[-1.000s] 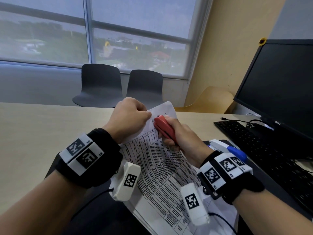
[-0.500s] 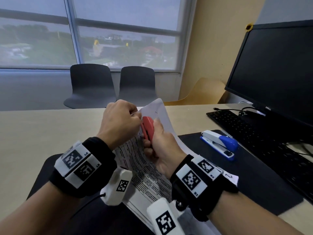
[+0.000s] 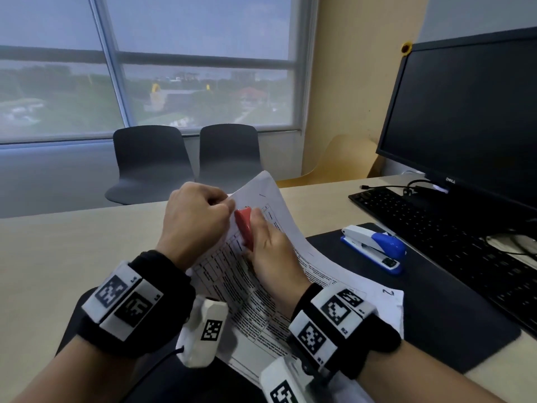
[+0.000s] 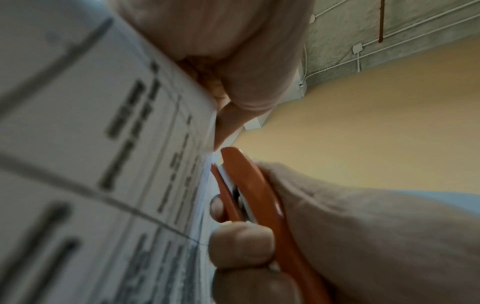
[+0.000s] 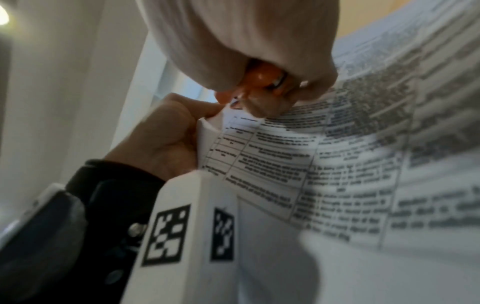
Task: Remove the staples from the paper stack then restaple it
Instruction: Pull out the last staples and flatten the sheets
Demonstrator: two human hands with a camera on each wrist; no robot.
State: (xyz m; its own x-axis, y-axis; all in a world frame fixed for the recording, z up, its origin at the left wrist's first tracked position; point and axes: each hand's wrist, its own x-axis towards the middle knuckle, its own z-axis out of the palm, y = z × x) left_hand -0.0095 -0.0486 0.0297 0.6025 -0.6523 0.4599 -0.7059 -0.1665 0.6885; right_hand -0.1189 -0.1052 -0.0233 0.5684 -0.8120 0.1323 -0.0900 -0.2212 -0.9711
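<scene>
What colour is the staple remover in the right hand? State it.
Red staple remover, gripped by the right hand; clearest in the head view.

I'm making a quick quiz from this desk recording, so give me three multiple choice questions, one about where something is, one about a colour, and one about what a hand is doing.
1. Where is the stapler?
A. on the dark mat right of the paper stack
B. on a chair
C. in the left hand

2. What colour is the staple remover?
A. green
B. red
C. black

3. What is the left hand doing?
A. lying flat on the desk
B. typing on the keyboard
C. pinching the stack's raised top corner

Answers: 1 A, the head view shows it lying on the mat beside the keyboard; 2 B, it shows red in the right hand; 3 C, its fingers close on that corner.
</scene>
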